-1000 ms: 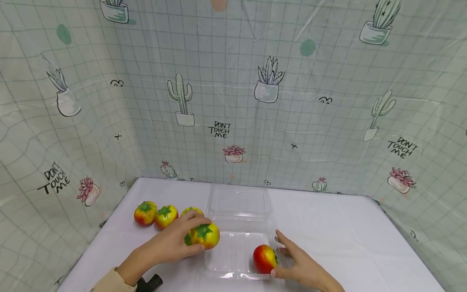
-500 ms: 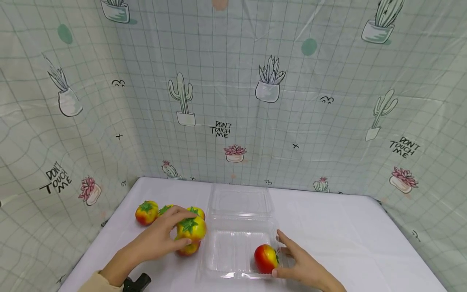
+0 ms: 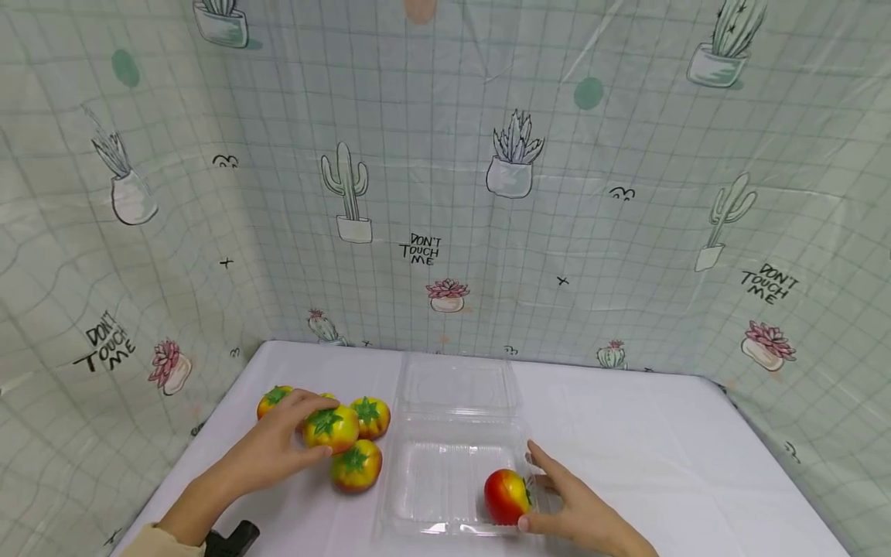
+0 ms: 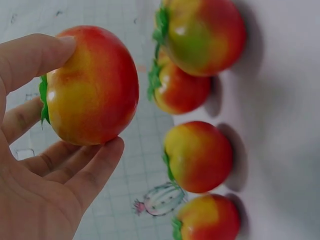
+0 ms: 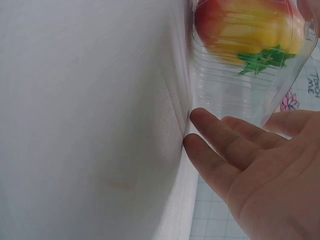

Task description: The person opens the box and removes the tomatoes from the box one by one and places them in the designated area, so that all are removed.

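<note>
My left hand (image 3: 278,441) holds a red-and-yellow tomato (image 3: 332,429) between thumb and fingers, its green star-shaped calyx facing up toward the head view. In the left wrist view, that tomato (image 4: 95,87) stands apart from several others. Two of those, a back tomato (image 3: 370,418) and a front tomato (image 3: 356,466), lie just right of the hand. A clear plastic clamshell box (image 3: 425,480) stands open, with one tomato (image 3: 506,497) on its side in the right front corner. My right hand (image 3: 574,507) rests at that corner, fingers extended along the outside, thumb at the front rim.
The box's raised clear lid (image 3: 455,387) lies back toward the patterned cloth wall (image 3: 445,193). A partly hidden tomato (image 3: 273,400) sits at the far left of the white table (image 3: 626,433). A black strap piece (image 3: 233,539) shows by the left wrist.
My left hand has moved left with its tomato, from the box's left edge to above the loose tomatoes. The front tomato is now uncovered. My right hand stays in place.
</note>
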`<state>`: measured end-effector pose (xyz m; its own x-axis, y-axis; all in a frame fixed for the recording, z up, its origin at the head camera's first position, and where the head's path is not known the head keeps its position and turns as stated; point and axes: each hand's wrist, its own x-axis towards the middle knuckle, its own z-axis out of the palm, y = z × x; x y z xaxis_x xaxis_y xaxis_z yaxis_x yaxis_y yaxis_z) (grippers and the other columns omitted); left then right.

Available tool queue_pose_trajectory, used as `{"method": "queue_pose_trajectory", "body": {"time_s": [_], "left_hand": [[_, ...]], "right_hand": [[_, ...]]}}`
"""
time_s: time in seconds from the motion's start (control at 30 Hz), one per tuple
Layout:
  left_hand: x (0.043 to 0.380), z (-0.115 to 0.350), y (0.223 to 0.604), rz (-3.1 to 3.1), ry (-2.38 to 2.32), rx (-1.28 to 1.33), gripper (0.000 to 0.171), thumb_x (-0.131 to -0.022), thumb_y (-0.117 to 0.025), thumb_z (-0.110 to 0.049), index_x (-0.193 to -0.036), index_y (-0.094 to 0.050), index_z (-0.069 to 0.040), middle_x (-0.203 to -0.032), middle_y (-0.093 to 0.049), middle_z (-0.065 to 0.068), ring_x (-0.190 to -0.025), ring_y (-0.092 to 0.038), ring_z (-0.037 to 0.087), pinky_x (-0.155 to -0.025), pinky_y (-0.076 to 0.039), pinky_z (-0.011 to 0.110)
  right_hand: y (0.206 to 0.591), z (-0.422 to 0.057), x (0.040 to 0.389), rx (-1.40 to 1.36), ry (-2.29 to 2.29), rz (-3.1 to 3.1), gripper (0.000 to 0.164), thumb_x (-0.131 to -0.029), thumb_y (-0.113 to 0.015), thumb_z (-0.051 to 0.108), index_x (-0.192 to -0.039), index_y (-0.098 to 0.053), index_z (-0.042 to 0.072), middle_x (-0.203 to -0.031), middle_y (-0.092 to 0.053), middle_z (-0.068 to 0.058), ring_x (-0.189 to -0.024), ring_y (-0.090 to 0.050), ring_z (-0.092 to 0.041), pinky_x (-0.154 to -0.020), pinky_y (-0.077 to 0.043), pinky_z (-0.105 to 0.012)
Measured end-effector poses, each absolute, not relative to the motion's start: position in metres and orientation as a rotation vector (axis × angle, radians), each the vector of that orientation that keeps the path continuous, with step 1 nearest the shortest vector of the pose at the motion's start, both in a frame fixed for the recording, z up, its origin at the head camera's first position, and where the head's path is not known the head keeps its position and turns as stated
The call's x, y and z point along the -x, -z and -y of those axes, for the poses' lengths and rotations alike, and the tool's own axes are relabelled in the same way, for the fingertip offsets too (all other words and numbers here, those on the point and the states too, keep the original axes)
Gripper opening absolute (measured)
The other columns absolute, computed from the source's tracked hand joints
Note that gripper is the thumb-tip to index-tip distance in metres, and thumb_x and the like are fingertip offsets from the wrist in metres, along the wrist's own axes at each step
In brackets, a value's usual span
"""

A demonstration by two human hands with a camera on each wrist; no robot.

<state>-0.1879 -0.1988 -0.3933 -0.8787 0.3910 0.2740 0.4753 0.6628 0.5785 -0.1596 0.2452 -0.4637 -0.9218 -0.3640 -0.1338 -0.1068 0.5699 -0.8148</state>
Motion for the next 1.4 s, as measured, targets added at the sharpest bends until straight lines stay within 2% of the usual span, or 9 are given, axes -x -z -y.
{"method": "queue_pose_trajectory", "body": {"time_s": [0.33, 0.47, 0.6, 0.73, 0.87, 1.17, 1.4], "left_hand": [[0.195, 0.216, 0.406, 2.749, 1.047, 0.673, 0.052, -0.079, -0.078, -0.02, -0.126, -0.057, -0.014, -0.116, -0.051, 0.003, -0.105, -0.05, 0.023, -0.091, -0.047, 0.049], [0.196, 0.221, 0.41, 2.769, 1.03, 0.661, 0.051, -0.079, -0.078, -0.02, -0.125, -0.058, -0.012, -0.119, -0.051, 0.008, -0.108, -0.051, 0.028, -0.092, -0.045, 0.053], [0.195, 0.226, 0.414, 2.786, 1.053, 0.678, 0.052, -0.08, -0.078, -0.021, -0.127, -0.057, -0.009, -0.122, -0.05, 0.013, -0.112, -0.052, 0.034, -0.092, -0.047, 0.051], [0.195, 0.228, 0.418, 2.809, 1.1, 0.661, 0.053, -0.08, -0.077, -0.018, -0.127, -0.056, -0.007, -0.126, -0.048, 0.016, -0.114, -0.051, 0.036, -0.092, -0.048, 0.047], [0.195, 0.231, 0.423, 2.85, 1.108, 0.613, 0.054, -0.079, -0.077, -0.017, -0.128, -0.056, -0.007, -0.13, -0.046, 0.019, -0.116, -0.051, 0.038, -0.093, -0.047, 0.047], [0.194, 0.234, 0.428, 2.894, 1.113, 0.56, 0.054, -0.077, -0.08, -0.019, -0.126, -0.058, -0.011, -0.133, -0.043, 0.027, -0.115, -0.05, 0.042, -0.093, -0.045, 0.056], [0.192, 0.235, 0.433, 2.899, 1.133, 0.577, 0.053, -0.077, -0.079, -0.021, -0.125, -0.058, -0.012, -0.136, -0.041, 0.029, -0.12, -0.044, 0.048, -0.092, -0.045, 0.057]], "right_hand": [[0.464, -0.244, 0.159, 0.37, 1.271, -2.523, 0.101, -0.077, -0.075, 0.042, -0.154, -0.015, 0.017, -0.151, -0.03, -0.019, -0.126, -0.042, -0.044, -0.085, -0.051, -0.056], [0.464, -0.244, 0.16, 0.367, 1.285, -2.511, 0.102, -0.077, -0.076, 0.041, -0.154, -0.014, 0.017, -0.151, -0.029, -0.021, -0.126, -0.042, -0.045, -0.085, -0.051, -0.056], [0.464, -0.245, 0.16, 0.372, 1.29, -2.509, 0.101, -0.078, -0.076, 0.041, -0.154, -0.014, 0.016, -0.151, -0.028, -0.021, -0.126, -0.043, -0.045, -0.086, -0.05, -0.056], [0.465, -0.246, 0.159, 0.426, 1.274, -2.545, 0.1, -0.079, -0.074, 0.041, -0.154, -0.014, 0.014, -0.151, -0.03, -0.019, -0.126, -0.045, -0.041, -0.093, -0.044, -0.06], [0.466, -0.247, 0.159, 0.463, 1.258, -2.574, 0.099, -0.08, -0.074, 0.042, -0.154, -0.014, 0.012, -0.15, -0.032, -0.018, -0.125, -0.046, -0.039, -0.097, -0.038, -0.063], [0.463, -0.245, 0.16, 0.387, 1.301, -2.503, 0.101, -0.078, -0.075, 0.041, -0.154, -0.014, 0.016, -0.151, -0.028, -0.021, -0.126, -0.042, -0.045, -0.085, -0.051, -0.055], [0.464, -0.246, 0.159, 0.448, 1.259, -2.565, 0.098, -0.081, -0.074, 0.04, -0.154, -0.015, 0.013, -0.15, -0.032, -0.019, -0.125, -0.046, -0.04, -0.097, -0.036, -0.066]]}}
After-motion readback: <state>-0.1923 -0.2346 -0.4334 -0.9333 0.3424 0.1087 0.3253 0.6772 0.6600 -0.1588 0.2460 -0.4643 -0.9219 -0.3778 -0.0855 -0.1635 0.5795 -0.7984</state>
